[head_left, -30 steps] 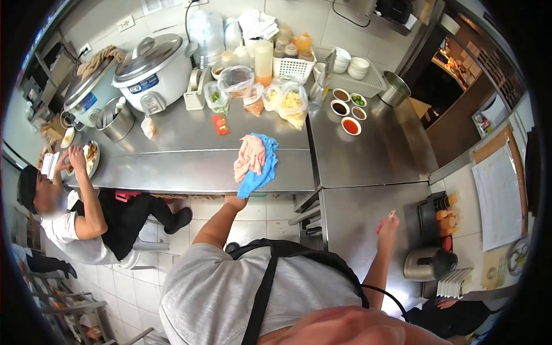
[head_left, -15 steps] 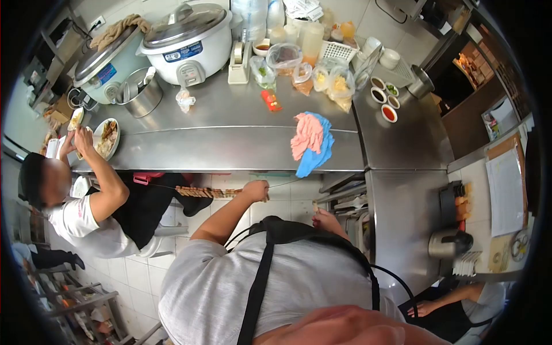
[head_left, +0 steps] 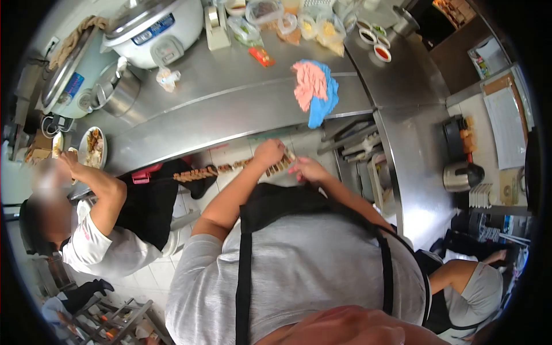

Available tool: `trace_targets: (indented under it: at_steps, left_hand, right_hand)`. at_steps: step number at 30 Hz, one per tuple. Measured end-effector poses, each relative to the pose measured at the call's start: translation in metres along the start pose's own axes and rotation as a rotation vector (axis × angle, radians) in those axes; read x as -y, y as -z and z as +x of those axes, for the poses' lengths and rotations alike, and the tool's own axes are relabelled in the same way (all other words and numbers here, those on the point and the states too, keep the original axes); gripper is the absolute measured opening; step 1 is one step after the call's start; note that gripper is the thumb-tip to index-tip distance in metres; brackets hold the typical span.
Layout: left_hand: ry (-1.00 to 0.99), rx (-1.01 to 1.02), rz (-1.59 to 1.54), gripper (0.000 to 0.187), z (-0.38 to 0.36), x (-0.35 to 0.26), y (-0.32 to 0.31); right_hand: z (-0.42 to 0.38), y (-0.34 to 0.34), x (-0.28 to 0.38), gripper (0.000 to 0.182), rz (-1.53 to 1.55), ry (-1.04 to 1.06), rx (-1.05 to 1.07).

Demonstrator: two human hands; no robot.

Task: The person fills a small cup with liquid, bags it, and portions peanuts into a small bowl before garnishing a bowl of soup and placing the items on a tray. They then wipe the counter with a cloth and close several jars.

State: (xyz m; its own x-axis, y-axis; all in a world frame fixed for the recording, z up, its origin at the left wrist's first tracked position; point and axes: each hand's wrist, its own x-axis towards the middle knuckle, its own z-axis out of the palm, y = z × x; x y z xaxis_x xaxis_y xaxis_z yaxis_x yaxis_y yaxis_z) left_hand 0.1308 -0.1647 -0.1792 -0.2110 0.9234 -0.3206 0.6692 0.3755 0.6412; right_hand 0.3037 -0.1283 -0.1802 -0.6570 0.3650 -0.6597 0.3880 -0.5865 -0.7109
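Note:
A row of small wooden clothespins (head_left: 195,174) is strung along a thin line below the counter's front edge. It stretches from beside the seated co-worker to my hands. My left hand (head_left: 270,154) is closed at the row's right end, its fingers around the line and pins. Several clothespins (head_left: 280,167) hang between my two hands. Close by on the right, my right hand (head_left: 310,171) pinches at a clothespin near its fingertips. The exact grip is small and partly hidden.
Pink and blue cloths (head_left: 313,86) lie on the steel counter (head_left: 230,112) ahead. A co-worker (head_left: 109,224) sits at left near a plate of food (head_left: 93,148); another person (head_left: 468,287) is at lower right. A rice cooker (head_left: 155,34) and sauce bowls (head_left: 382,53) stand farther back.
My hands have come together at the row's right end; they were apart before. Some clothespins now sit between them. The view has tilted and shifted, and the co-worker's hand has moved nearer their face.

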Motion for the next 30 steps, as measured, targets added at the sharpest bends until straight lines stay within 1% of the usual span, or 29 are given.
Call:
trace_targets:
  at_steps: [3,6,7,9,10,11,14,15,16,17,18,19,20,21,22,23,24,25,26,27,28,29,30]
  left_hand:
    - [-0.004,-0.025,0.003,0.028,-0.003,-0.002,0.002]
    - [-0.060,-0.055,-0.072,0.028,0.000,0.005,-0.003]
    - [-0.059,-0.054,-0.074,0.028,0.000,0.005,-0.002]
    - [-0.062,-0.058,-0.075,0.028,0.002,0.004,0.002]
    - [-0.051,-0.022,-0.063,0.029,0.003,0.004,0.003]
    - [-0.039,0.014,-0.050,0.029,0.003,0.004,0.003]
    - [0.015,0.058,-0.029,0.032,0.006,0.007,-0.001]
    - [0.028,0.079,-0.023,0.033,0.008,0.011,-0.004]
    - [0.043,0.098,-0.019,0.034,0.009,0.013,-0.005]
    - [0.066,0.073,-0.012,0.035,0.006,0.011,-0.006]
    - [0.055,0.071,0.000,0.037,0.004,0.013,-0.007]
    - [0.044,0.069,0.014,0.039,0.003,0.017,-0.009]
    - [0.035,0.066,0.026,0.041,0.003,0.019,-0.009]
    - [-0.020,0.063,0.222,0.044,-0.001,0.019,-0.007]
    - [-0.073,0.063,0.417,0.047,-0.002,0.015,0.001]
    - [-0.004,0.330,0.196,0.052,0.005,0.000,0.027]
    - [0.062,0.448,-0.020,0.047,0.009,-0.027,0.061]
    - [0.197,0.403,-0.399,0.041,0.016,-0.036,0.077]
    - [0.161,0.238,-0.486,0.039,0.031,-0.042,0.094]
    - [0.156,0.031,-0.282,0.038,0.053,-0.051,0.112]
    - [0.147,-0.177,-0.200,0.039,0.079,-0.052,0.123]
    - [0.139,-0.402,-0.223,0.047,0.106,-0.049,0.129]
    - [0.191,-0.480,-0.165,0.055,0.134,-0.051,0.138]
  right_hand:
    - [-0.007,-0.004,0.003,0.039,0.020,-0.044,-0.067]
    - [-0.004,-0.003,-0.001,0.040,0.022,-0.040,-0.074]
    - [-0.002,-0.004,0.000,0.035,0.013,0.011,-0.047]
    - [0.005,-0.003,0.001,0.031,-0.076,0.019,-0.011]
    - [0.009,-0.002,0.003,0.029,-0.122,0.027,0.008]
    - [0.012,-0.002,0.003,0.025,-0.099,0.031,0.017]
    - [0.018,-0.005,0.010,0.031,-0.208,0.005,0.011]
    - [0.017,-0.001,0.015,0.041,-0.265,-0.070,0.089]
    - [0.014,0.004,0.015,0.042,-0.663,0.117,0.028]
    - [0.010,0.011,0.015,0.044,-1.061,0.314,-0.034]
    - [0.009,0.020,0.018,0.045,-1.451,0.522,-0.101]
    - [0.004,0.028,0.047,0.042,-1.373,0.681,-0.018]
    - [-0.015,0.024,0.097,0.041,-1.107,0.493,-0.018]
    - [-0.029,0.023,0.142,0.041,-0.840,0.302,-0.014]
    - [-0.021,0.038,0.166,0.042,-0.884,0.341,-0.198]
    - [-0.012,0.055,0.181,0.047,-0.907,0.918,-0.340]
    - [0.005,0.067,0.194,0.051,-1.031,0.945,-0.531]
    - [0.027,0.076,0.203,0.056,-1.148,0.961,-0.729]
    - [0.063,0.087,0.201,0.062,-1.125,0.887,-0.614]
    - [0.072,0.080,0.204,0.062,-1.171,0.837,-0.578]
    - [0.081,0.074,0.208,0.062,-1.218,0.787,-0.541]
    - [0.068,0.050,0.212,0.056,-1.339,0.757,-0.572]
    - [0.097,0.041,0.194,0.039,-1.336,0.799,-0.402]
